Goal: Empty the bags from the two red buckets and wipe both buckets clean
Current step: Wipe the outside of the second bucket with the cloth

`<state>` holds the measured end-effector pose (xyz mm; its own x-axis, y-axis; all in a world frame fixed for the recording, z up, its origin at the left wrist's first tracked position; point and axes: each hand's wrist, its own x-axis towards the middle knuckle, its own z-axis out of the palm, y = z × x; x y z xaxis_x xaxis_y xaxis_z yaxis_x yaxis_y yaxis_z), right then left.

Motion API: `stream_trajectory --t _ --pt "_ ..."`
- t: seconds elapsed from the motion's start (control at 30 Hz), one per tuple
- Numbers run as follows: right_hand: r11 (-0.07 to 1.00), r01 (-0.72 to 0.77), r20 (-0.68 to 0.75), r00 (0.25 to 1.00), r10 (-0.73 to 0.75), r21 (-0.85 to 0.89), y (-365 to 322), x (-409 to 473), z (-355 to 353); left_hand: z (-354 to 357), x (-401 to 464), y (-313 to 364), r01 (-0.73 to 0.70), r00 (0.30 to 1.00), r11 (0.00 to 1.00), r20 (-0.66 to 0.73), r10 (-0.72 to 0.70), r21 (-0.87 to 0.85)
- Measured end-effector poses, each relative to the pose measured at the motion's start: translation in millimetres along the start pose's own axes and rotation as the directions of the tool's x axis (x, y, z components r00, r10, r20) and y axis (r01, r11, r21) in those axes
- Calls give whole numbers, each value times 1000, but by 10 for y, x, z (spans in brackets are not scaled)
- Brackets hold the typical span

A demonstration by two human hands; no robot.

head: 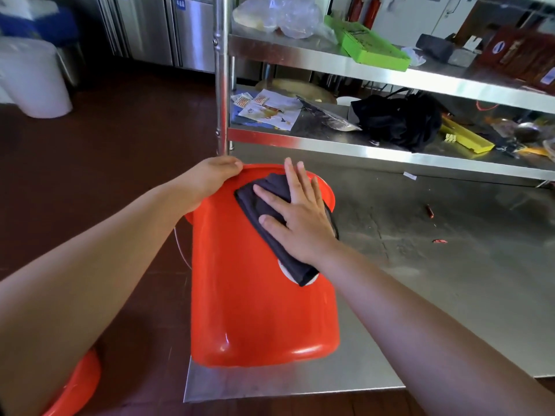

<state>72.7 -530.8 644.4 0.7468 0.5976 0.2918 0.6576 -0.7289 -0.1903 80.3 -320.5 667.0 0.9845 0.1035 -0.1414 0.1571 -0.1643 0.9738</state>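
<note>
Surface [435,265]: steel, carrying the bucket at its near left corner, likely so the wall sits at a handy height for wiping.
Shelves [390,73]: steel rack behind, loaded with a green tray [368,43], papers and a black bag [399,121]; no part in the job.
Red bucket [258,310]: lying on its side, base toward the camera, mouth toward the shelves; outer wall turned up for the cloth. No bag visible in it.
Second red bucket [79,382]: only a rim showing at lower left, down by the floor, mostly hidden by the left forearm.
Left hand [210,178]: fingers curled over the far rim, clamped there, probably to stop rolling.
Right hand [295,214]: flat, fingers spread apart, pressing down on the cloth.
Dark cloth [270,223]: folded, pinned against the upper wall near the rim.
Stage: wiping this bucket's outside, by the look of it.
</note>
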Motion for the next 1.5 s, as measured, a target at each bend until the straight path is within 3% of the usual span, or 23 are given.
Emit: stream_trajectory --t 0.17,0.3,0.43,0.53,0.7,0.83,1.07,1.2,1.33,1.4,1.5 --pt "992 121 43 992 -122 21 -270 -734 5 -204 -79 -42 7 1000 999 -16 -6 49" --pt "976 216 77 973 -216 6 -428 -1208 64 -195 -61 140 -51 994 978 -88 70 202" --pt "976 216 69 974 -215 -2 -476 -1216 56 -21 -63 179 120 987 935 -138 -77 334" --pt "978 204 68 976 -206 31 -422 -1012 52 -69 -111 110 88 987 898 -161 -20 430" --pt "989 98 -6 995 -97 109 -277 -306 72 -194 -148 11 43 982 956 -186 12 290" --pt "999 34 -102 994 -33 17 -102 224 -4 -196 -146 -27 10 984 989 -175 16 147" --pt "999 35 -96 995 -37 -15 -215 -24 3 -161 -149 -117 27 992 999 -123 -22 43" --pt "992 116 42 992 -118 51 -321 -623 -8 -235 -200 -42 42 997 991 -74 -33 130" --pt "984 141 102 983 -152 106 -407 -1240 18 -104 -78 246 -39 997 934 -43 58 354" --pt "983 154 108 981 -164 96 -448 -1335 31 54 -14 332 7 1000 895 -20 3 445" --pt "986 150 105 982 -157 75 -451 -1183 40 113 44 271 142 987 847 -138 -83 513"
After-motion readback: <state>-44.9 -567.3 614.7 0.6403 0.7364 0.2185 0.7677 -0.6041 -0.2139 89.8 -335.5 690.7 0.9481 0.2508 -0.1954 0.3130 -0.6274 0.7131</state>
